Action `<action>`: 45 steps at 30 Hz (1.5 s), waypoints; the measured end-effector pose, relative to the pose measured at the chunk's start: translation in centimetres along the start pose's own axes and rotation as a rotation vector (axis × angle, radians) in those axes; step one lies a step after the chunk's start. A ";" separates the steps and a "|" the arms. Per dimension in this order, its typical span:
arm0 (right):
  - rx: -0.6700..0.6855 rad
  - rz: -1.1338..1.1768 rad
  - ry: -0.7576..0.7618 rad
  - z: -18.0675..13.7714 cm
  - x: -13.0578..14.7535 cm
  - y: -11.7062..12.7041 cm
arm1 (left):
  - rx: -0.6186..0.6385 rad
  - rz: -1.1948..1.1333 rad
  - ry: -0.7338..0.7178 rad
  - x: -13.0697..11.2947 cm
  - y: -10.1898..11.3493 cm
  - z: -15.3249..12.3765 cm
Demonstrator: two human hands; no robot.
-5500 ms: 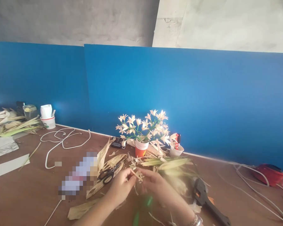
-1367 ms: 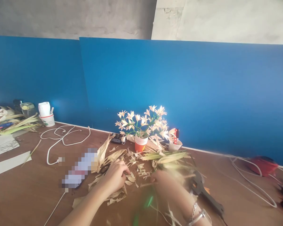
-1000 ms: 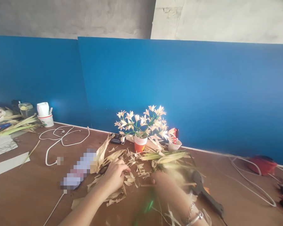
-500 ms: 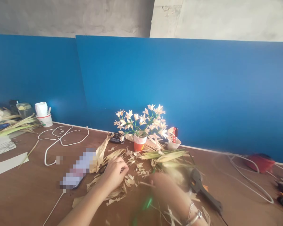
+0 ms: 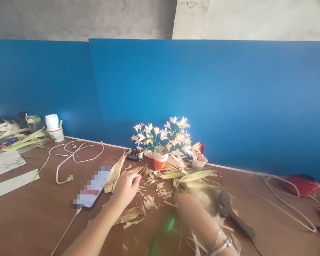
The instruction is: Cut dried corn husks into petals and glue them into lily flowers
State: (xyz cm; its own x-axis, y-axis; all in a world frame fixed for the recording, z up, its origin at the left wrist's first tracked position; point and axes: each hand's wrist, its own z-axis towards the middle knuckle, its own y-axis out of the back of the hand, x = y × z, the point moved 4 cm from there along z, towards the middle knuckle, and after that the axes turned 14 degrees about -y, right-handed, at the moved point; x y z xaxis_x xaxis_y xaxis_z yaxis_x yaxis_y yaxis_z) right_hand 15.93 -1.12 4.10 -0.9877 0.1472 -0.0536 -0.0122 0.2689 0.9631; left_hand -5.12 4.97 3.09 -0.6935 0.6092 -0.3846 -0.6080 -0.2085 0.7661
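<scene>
Bench observations, left to right.

1. Far left: a loose pile of green and tan husk leaves [image 5: 18, 140], a white paper cup [image 5: 55, 133] and a coiled white cable [image 5: 74, 156]. All lie well apart from the work.
2. A flat phone with a blurred screen [image 5: 92, 188] lies just beside the left hand [image 5: 125, 186], on its outer side.
3. The left hand rests palm down, with its fingers bent onto a long tan dried corn husk [image 5: 116, 172] and the cut pieces around it. Whether the fingertips pinch a piece or only press on it cannot be told.
4. Small pale husk scraps [image 5: 149, 201] litter the brown wooden table [image 5: 37, 217] between the two hands.
5. Behind them, an orange paper cup [image 5: 160, 161] holds a spray of cream husk flowers on green stems [image 5: 162, 137].
6. A bundle of yellow-green leaves [image 5: 192, 175] lies near the right hand [image 5: 192, 209]. That hand is blurred, so its grip cannot be told.
7. A black glue gun [image 5: 233, 217] lies just right of the right hand.

Assessment: the work in hand appears to be picking husk pieces from the litter.

Recommendations:
- Take one piece at a time with the fingertips, lifting rather than dragging.
- Keep the forearm off the phone.
- Keep the right wrist away from the glue gun's nozzle.
</scene>
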 end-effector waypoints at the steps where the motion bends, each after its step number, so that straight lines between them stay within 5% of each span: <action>1: -0.002 0.000 -0.001 0.0 0.0 0.0 | 0.013 0.025 0.000 0.0 0.0 0.0; 19: -0.048 0.005 0.022 0.0 -0.2 -0.1 | -0.280 0.000 0.030 1.4 0.8 -0.2; 28: -0.091 -0.002 0.004 0.1 -0.1 0.0 | -0.298 -0.015 0.043 1.7 0.7 -0.3; 31: -0.092 -0.009 0.000 0.2 -0.2 -0.1 | -0.203 0.026 0.016 1.3 0.9 -0.1; 38: -0.085 -0.022 -0.001 0.4 -0.2 -0.3 | 0.305 0.123 -0.080 0.4 1.0 -0.5; 45: -0.045 -0.023 -0.013 0.6 -0.1 -0.3 | 0.407 0.137 -0.117 0.2 -0.3 -0.6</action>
State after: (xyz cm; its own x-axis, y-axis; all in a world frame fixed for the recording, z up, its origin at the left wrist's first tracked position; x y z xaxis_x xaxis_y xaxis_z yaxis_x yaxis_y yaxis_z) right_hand 16.10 -0.67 3.68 -0.9850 0.1538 -0.0788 -0.0420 0.2292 0.9725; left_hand -5.29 4.74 2.48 -0.6944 0.6842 -0.2230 -0.2959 0.0111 0.9552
